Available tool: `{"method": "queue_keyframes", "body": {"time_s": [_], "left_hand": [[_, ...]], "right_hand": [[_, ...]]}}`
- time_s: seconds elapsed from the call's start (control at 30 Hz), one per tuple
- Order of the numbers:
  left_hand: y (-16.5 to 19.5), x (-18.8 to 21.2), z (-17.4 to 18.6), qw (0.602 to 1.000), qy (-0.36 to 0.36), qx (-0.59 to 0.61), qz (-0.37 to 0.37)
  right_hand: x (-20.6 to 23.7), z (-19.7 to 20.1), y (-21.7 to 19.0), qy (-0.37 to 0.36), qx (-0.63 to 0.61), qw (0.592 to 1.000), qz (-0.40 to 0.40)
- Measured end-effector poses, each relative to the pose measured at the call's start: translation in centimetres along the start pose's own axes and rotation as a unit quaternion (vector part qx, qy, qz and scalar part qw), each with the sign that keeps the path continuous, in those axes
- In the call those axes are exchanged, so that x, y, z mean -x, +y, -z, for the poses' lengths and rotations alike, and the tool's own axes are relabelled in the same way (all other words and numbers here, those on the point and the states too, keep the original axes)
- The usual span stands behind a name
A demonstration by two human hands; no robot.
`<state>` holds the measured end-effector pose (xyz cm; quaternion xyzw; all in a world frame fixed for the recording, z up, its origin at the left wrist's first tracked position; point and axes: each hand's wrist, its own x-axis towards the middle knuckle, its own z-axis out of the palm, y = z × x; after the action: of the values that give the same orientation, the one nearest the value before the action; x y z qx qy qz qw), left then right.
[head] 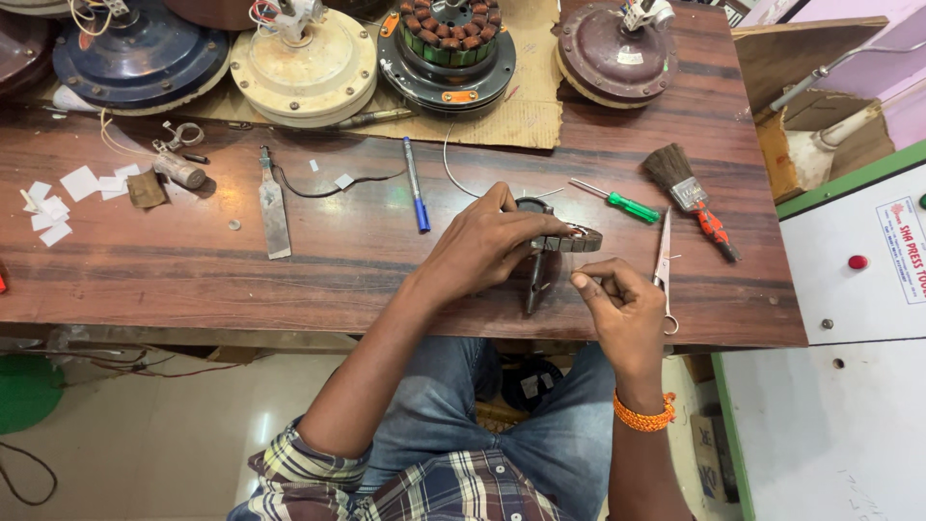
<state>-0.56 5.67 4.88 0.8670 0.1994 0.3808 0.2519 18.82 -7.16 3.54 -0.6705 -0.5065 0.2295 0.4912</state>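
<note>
1. Wooden tabletop (193,280) runs the full width of your view; your lap and jeans show below its near edge.
2. Your left hand (487,241) is clamped over a small round stator core (569,239) near the middle of the tabletop, fingers wrapped across its top rim. Core's shaft (535,282) points toward 6 o'clock, toward you.
3. Your right hand (617,299) sits just at 4 o'clock from the core, thumb and forefinger pinched together. Looks like thin wire between them, but too fine to confirm.
4. Key relation: the core lies at 10 o'clock from your right hand, close but not touching. Left hand is the one on it; right hand is the nearer free one.
5. Scissors (664,256) lie just beside your right hand at 1 o'clock, long axis running 12 to 6.
6. Green screwdriver (617,203) and a brush (687,193) sit beyond, at 12 to 1 o'clock.
7. Blue pen (416,183) and a flat metal blade (274,207) lie to your left, at 9 to 10 o'clock.
8. Fan motors (307,63) line the far edge at 12 o'clock.
</note>
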Motion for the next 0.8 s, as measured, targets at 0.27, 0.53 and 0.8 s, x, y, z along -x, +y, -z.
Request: {"method": "queue_keyframes", "body": {"time_s": [0.27, 0.53, 0.8], "left_hand": [[-0.3, 0.0, 0.2, 1.000, -0.021, -0.007, 0.018], [-0.3, -0.2, 0.8, 0.998, -0.049, -0.005, 0.026], [-0.4, -0.6, 1.5, 0.998, -0.065, -0.017, 0.000]], "right_hand": [[0.2, 0.0, 2.1, -0.018, -0.144, 0.989, -0.011], [1.3, -0.8, 1.2, -0.017, -0.119, 0.992, -0.036], [3.3, -4.5, 1.0, 0.086, -0.106, 0.990, -0.041]]}}
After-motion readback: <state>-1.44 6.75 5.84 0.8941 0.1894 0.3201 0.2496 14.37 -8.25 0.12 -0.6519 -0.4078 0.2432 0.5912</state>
